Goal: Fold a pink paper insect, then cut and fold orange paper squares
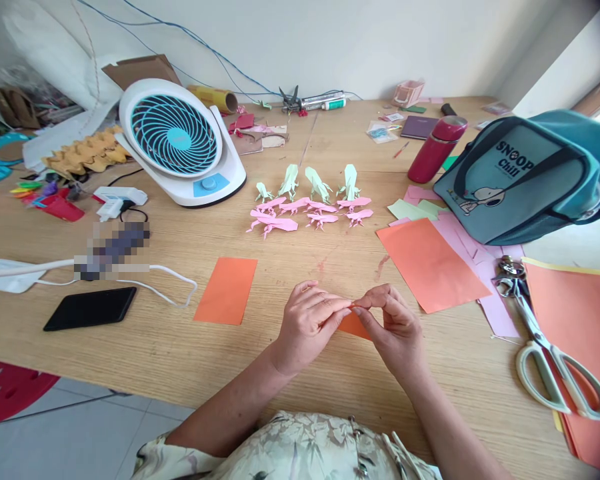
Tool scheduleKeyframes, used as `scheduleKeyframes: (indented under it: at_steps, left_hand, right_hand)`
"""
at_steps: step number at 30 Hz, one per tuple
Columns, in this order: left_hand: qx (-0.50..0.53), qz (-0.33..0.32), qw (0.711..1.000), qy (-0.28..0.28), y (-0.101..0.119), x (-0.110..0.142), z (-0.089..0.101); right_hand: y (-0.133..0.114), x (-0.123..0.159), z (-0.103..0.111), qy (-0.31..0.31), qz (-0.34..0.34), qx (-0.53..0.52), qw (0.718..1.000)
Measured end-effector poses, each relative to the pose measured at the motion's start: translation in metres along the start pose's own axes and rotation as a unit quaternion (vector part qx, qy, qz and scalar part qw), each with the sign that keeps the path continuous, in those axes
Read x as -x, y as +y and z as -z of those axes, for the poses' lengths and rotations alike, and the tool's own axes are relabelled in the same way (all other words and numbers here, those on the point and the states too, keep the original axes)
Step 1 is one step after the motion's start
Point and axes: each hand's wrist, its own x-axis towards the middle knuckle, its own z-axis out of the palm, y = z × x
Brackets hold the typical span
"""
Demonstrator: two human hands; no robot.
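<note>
Folding orange paper, mid-surface.
Left hand [310,323] and right hand [393,327] pinching orange paper piece [354,325] between fingertips; scissors [545,347] at 3 o'clock.

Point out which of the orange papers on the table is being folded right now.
The small orange piece pinched between the left hand and right hand. The orange rectangle to its left and the larger orange sheet lie flat, untouched.

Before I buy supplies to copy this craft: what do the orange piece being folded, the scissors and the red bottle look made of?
Orange piece: thin matte paper, pinched into a crease by both hands. Scissors: shiny metal blades, pale handles that look plastic. Red bottle: smooth glossy shell, metal or plastic; the look leaves it open.
</note>
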Motion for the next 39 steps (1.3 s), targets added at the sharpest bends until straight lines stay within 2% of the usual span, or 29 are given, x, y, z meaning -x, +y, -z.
scheduleKeyframes:
  at_steps: [4,8,12,15,18,21,26,30,34,39]
  left_hand:
    - [0.085,0.074,0.994,0.018,0.0,-0.001,-0.001]
    - [0.144,0.178,0.971,0.068,-0.004,-0.001,0.002]
    - [0.179,0.234,0.947,0.126,-0.011,0.002,0.003]
    - [0.21,0.238,0.937,0.147,-0.013,0.003,0.003]
    - [0.227,0.233,0.934,0.146,-0.013,0.003,0.003]
    - [0.238,0.223,0.937,0.127,-0.013,0.002,0.004]
    - [0.249,0.209,0.942,0.087,-0.012,0.003,0.005]
    - [0.228,0.19,0.953,0.062,-0.011,0.004,0.007]
    - [0.199,0.16,0.965,0.055,-0.008,0.003,0.007]
    - [0.209,0.157,0.964,0.049,-0.008,0.004,0.003]
  right_hand:
    - [0.003,0.001,0.002,0.001,-0.007,-0.007,1.0]
    - [0.005,0.002,0.006,0.013,-0.081,-0.047,0.995]
    - [0.001,0.002,0.006,-0.025,-0.145,-0.062,0.987]
    - [-0.002,0.003,0.003,-0.048,-0.158,-0.027,0.986]
    - [-0.001,0.003,0.001,-0.044,-0.144,-0.013,0.989]
    - [0.001,0.003,0.001,-0.03,-0.114,-0.023,0.993]
    - [-0.002,0.0,0.003,-0.049,-0.062,-0.036,0.996]
    - [-0.004,-0.001,0.004,-0.057,-0.052,-0.049,0.996]
    - [-0.002,0.0,0.006,-0.095,-0.072,-0.051,0.992]
    - [-0.005,-0.001,0.007,-0.135,-0.058,-0.031,0.989]
